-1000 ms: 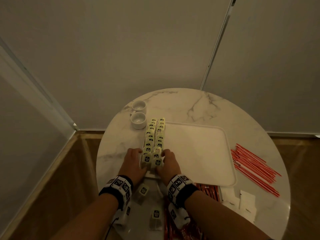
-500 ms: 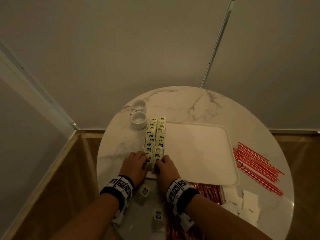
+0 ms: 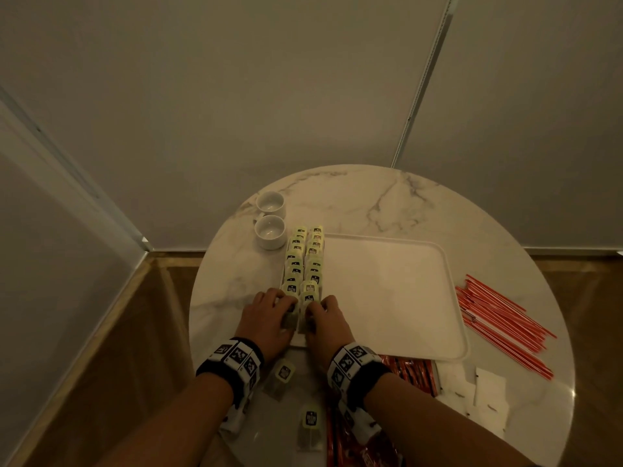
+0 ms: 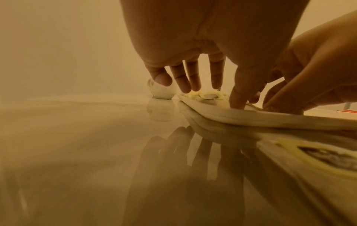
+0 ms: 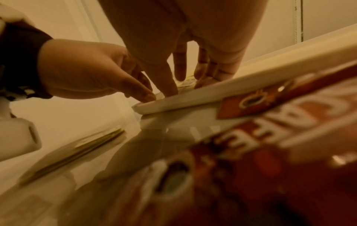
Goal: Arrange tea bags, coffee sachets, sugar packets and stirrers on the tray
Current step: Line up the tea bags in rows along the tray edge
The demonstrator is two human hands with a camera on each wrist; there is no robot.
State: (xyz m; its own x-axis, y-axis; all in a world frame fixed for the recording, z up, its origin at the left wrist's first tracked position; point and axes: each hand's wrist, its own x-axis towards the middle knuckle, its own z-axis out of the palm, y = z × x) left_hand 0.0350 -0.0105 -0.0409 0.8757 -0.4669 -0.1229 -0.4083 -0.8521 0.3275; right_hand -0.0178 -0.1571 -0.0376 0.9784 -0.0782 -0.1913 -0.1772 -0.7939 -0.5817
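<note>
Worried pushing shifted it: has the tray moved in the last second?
No. In the head view the tray still has its far left corner beside the nearer cup, and its right rim keeps the same gap to the stirrers.

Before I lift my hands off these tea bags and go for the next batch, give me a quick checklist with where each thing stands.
1. Two tea bag rows sit along the tray's left edge: ok.
2. Left hand and right hand press the nearest bags at the near end: ok.
3. Nearest bags lying flat: cannot tell, fingers cover them.
4. All tea bags on tray: not ok, two loose tea bags remain on the table.
5. Coffee sachets, sugar packets, stirrers on tray: not ok.
</note>
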